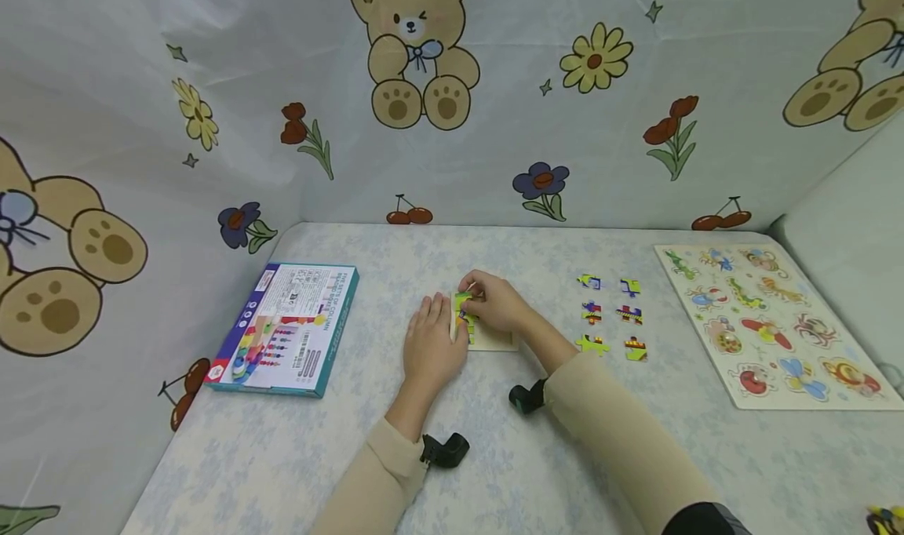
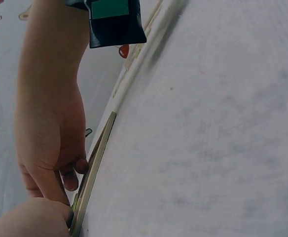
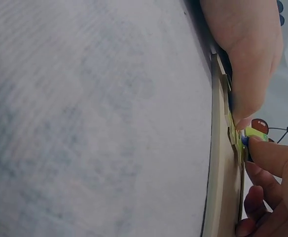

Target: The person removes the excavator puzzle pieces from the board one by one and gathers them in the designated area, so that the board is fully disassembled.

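A small wooden puzzle board (image 1: pixel 497 340) lies on the table, with green and yellow pieces fitted along its left part. My left hand (image 1: pixel 432 345) rests flat with straight fingers along the board's left edge, its thumb tip at the fitted pieces. Over the upper part of the board, my right hand (image 1: pixel 498 303) pinches a jigsaw piece (image 3: pixel 255 133), green with some blue, between thumb and fingers. The piece stands at the row of pieces, close to the left thumb. In the left wrist view the right hand (image 2: pixel 50 133) hovers over the thin board (image 2: pixel 92 182).
Several loose jigsaw pieces (image 1: pixel 592 312) lie in two columns right of the board. A larger insect picture board (image 1: pixel 770 323) is at the far right, a flat puzzle box (image 1: pixel 282 331) at the left. A yellow and black object (image 1: pixel 884 519) shows at the lower right corner.
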`<state>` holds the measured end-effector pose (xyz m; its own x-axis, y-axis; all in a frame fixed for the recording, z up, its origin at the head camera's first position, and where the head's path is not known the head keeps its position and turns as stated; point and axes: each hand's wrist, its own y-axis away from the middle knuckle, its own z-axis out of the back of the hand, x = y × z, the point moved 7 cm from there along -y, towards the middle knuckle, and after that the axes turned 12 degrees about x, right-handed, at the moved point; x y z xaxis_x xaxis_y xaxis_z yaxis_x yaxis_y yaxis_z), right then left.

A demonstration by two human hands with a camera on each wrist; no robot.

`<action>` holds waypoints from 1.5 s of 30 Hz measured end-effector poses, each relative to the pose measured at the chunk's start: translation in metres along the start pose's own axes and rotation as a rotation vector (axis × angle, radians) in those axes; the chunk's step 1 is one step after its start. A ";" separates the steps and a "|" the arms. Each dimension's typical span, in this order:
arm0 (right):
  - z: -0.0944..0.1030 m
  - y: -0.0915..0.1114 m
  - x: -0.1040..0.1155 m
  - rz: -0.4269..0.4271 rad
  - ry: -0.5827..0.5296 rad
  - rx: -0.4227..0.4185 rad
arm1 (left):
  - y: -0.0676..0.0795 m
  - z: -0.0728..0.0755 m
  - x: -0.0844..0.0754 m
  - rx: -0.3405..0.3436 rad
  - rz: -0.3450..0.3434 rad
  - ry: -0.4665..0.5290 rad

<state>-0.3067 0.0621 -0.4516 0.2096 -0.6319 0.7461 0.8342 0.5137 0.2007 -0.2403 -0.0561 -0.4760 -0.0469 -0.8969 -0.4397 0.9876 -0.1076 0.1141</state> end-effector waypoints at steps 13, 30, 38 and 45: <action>0.001 -0.001 0.003 -0.020 -0.005 0.012 | 0.001 0.002 0.000 -0.011 0.018 0.018; 0.002 -0.003 -0.001 -0.038 -0.009 0.012 | 0.002 0.005 -0.001 -0.029 0.022 0.024; 0.002 -0.003 -0.002 -0.042 -0.029 0.031 | 0.002 0.007 -0.002 -0.055 0.023 0.032; 0.007 -0.003 -0.003 -0.059 -0.060 -0.007 | 0.001 0.007 -0.001 -0.073 0.026 0.025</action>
<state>-0.3130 0.0666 -0.4500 0.1299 -0.6250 0.7697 0.8477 0.4727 0.2408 -0.2399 -0.0580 -0.4693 -0.0182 -0.8880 -0.4596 0.9968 -0.0520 0.0609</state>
